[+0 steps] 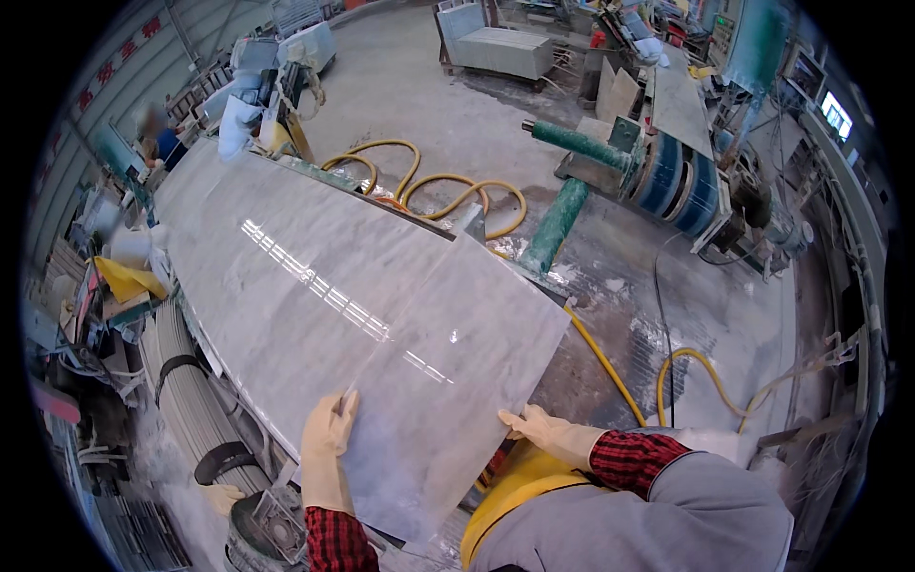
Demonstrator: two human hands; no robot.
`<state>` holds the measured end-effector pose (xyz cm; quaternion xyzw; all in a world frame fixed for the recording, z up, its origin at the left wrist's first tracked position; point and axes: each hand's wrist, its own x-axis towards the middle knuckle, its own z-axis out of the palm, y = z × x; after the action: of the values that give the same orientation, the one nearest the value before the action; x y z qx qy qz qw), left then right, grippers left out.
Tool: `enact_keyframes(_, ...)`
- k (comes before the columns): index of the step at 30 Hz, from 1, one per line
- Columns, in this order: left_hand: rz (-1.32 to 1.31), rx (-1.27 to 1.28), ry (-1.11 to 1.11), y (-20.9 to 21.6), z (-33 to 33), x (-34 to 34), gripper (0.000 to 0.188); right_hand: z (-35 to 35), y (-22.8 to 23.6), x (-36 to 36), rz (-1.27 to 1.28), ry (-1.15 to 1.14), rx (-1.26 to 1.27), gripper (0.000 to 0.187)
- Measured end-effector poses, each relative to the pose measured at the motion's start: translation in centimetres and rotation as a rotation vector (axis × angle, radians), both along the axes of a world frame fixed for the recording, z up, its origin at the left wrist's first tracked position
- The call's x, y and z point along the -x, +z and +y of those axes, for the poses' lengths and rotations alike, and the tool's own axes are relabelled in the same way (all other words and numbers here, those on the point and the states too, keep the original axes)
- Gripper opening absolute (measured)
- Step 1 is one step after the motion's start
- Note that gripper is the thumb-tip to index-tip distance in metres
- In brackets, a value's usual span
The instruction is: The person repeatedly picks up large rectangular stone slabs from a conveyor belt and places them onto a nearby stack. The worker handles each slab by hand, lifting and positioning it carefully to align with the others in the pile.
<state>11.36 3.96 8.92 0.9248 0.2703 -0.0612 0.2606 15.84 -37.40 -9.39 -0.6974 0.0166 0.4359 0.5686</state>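
A polished grey-white marble slab (448, 353) lies in front of me, with a thin seam between it and a larger marble slab (257, 248) beyond. My left hand (327, 443), in a cream rubber glove, is closed at the slab's left side near the seam, fingertips bent down and the thumb to the right. On the near right edge, my right hand (551, 436) in a matching glove is closed over the rim. Its fingertips rest on top, and part of the grip is hidden under the edge. Red-and-black checked sleeves cover both wrists.
A yellow hose (496, 186) coils behind the slabs. Right of it stands a machine with green cylinders (558, 224) and blue drums (691, 195). Bundled grey strips (195, 400) and a motor (272, 524) lie at the left. Another person (167, 143) is far left.
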Motion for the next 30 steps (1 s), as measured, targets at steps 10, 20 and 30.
enact_keyframes(10,-0.014,0.054,0.134,3.4,-3.2,3.1,0.055,0.6,-2.8,-0.5,0.503,-0.070,-0.300,0.061)
enact_keyframes(20,-0.249,-0.149,0.166,11.2,-11.6,-1.1,0.046,-5.7,11.1,-4.1,0.327,-0.221,-0.448,0.052)
enact_keyframes(30,-0.534,-0.051,0.036,8.1,-29.3,-23.1,0.039,-25.2,15.6,-24.5,-0.128,-0.447,0.016,0.056)
